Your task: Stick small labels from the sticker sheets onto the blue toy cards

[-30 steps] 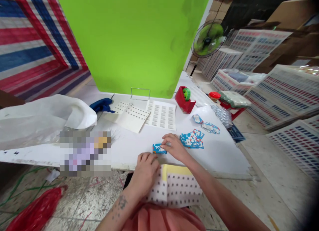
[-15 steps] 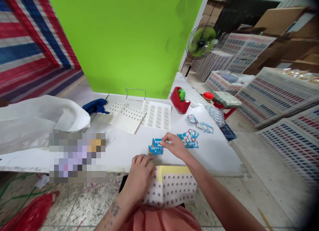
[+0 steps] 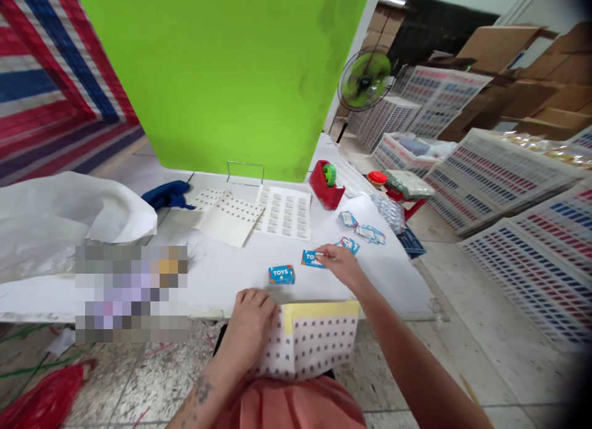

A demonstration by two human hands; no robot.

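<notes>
My right hand (image 3: 342,265) pinches a blue card (image 3: 309,258) printed with white letters, just above the white tabletop. To its left lies a small stack of blue cards (image 3: 281,275) marked "TOYS". Partly hidden behind my right hand is a loose pile of blue-and-white cards (image 3: 350,245). My left hand (image 3: 247,327) is curled over the left side of a sticker sheet (image 3: 324,339) that has a yellow top strip and rows of small dark marks. This sheet rests on my lap against the table's front edge; my left fingertips are partly hidden.
Farther back lie a barcode label sheet (image 3: 289,213), a folded sticker sheet (image 3: 231,216) and a red tape dispenser (image 3: 327,188). More cards (image 3: 370,234) sit at the right. A white plastic bag (image 3: 92,207) covers the left side; a green panel (image 3: 222,77) rises behind.
My right hand has moved right with a card, away from the stack toward the loose pile. The stack now shows fully. My left hand stays on the sticker sheet; the view has shifted slightly.
</notes>
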